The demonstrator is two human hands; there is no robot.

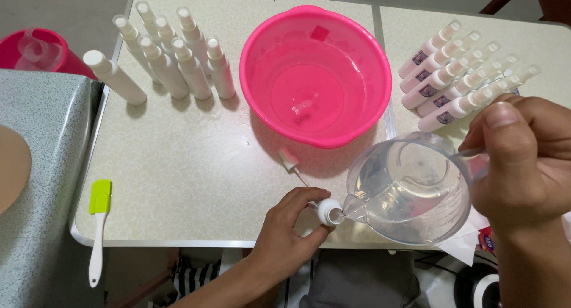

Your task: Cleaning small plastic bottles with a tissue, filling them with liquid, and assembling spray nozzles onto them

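Observation:
My left hand [286,227] grips a small white bottle [329,211] at the table's near edge, its open neck facing right. My right hand [523,165] holds a clear plastic jug [410,189] by its handle, tilted so its spout touches the bottle's mouth. Clear liquid sits in the jug. A loose white spray cap with a thin tube [290,163] lies on the table just above my left hand.
A pink basin [262,46] with a little liquid stands at the middle back. Several white capped bottles [172,52] stand at back left, one leaning apart. Several labelled bottles [458,76] lie at right. A green-headed spatula [98,216] lies front left. A pink container [35,49] sits beyond the table's left edge.

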